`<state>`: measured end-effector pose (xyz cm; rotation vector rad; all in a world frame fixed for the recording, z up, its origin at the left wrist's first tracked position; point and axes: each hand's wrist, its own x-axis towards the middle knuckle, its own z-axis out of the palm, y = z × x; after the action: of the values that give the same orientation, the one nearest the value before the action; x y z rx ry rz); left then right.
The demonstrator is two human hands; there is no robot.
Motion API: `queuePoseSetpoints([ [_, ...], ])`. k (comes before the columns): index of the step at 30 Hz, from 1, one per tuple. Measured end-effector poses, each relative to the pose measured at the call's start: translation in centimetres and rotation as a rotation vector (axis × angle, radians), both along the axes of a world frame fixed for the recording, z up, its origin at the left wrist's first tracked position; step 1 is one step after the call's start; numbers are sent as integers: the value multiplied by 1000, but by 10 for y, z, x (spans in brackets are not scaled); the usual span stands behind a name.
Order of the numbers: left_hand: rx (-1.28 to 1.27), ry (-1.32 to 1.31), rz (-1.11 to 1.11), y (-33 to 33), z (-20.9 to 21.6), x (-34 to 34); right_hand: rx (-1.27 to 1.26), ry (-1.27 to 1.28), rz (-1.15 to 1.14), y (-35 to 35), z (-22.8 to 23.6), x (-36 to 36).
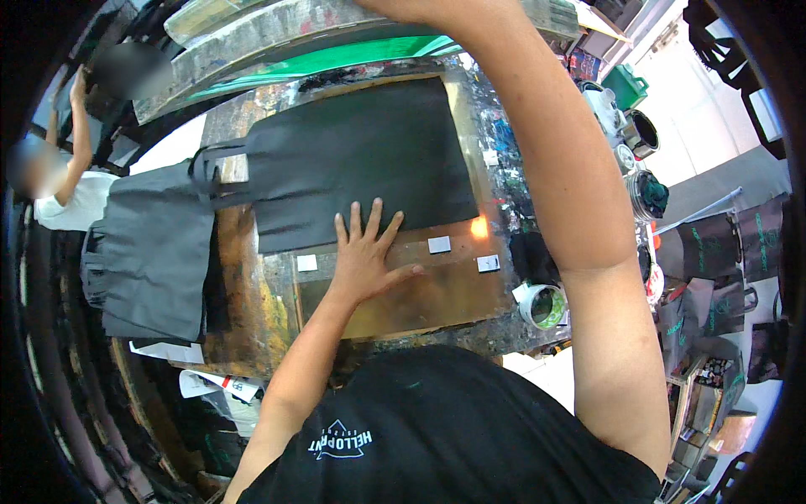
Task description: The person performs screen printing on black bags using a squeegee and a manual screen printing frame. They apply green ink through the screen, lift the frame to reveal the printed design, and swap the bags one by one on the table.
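Note:
A black fabric bag (353, 160) lies flat on the board, its strap handles (220, 175) toward the left. My left hand (367, 259) is open, fingers spread, with the fingertips on the bag's near edge and the palm over the brown board (403, 307). My right arm reaches far forward. My right hand (407, 7) is at the top edge of the view, at the worn wooden frame (336, 25) that is raised over the table's far side. Its fingers are cut off, so its grip is hidden. Green mesh (327, 63) shows under the frame.
More black bags (155, 252) lie stacked at the left. Small white squares (439, 244) are on the board. A tub with green residue (544, 307) stands at the near right; cans and jars (642, 134) line the right side. Another person (80, 189) is at far left.

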<state>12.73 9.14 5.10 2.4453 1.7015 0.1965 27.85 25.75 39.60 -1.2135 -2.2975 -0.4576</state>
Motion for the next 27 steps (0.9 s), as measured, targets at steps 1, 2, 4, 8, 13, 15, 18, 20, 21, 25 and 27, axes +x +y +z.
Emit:
queuePoseSetpoints([
  [1,8,-11,-9,6,1,9,-19,-6,1,2,0,-1],
  [2,17,-21,-18,11,2,16,-37,-11,1,6,-1,-4],
  [4,25,-52,-13,15,-1,25,-145,-42,6,1,5,-3],
  [8,60,-85,-11,3,-6,30,-233,-98,-40,-7,10,-6],
  [13,143,-156,-35,-13,-13,34,-170,24,60,-3,3,-3],
  [15,147,-169,-46,-18,-12,34,-118,14,23,8,-6,-5],
  [18,151,-191,-34,-24,-14,36,-26,-21,-32,-2,-12,-7],
  [20,173,-186,-5,-23,-10,33,-70,59,60,-13,-9,-2],
  [21,184,-184,11,-22,-7,30,-71,41,40,-14,-9,-3],
  [25,293,-582,371,12,44,-22,-181,-49,-52,-17,3,-10],
  [27,329,-1012,503,21,89,-56,-57,-109,-121,-24,-7,-7],
])
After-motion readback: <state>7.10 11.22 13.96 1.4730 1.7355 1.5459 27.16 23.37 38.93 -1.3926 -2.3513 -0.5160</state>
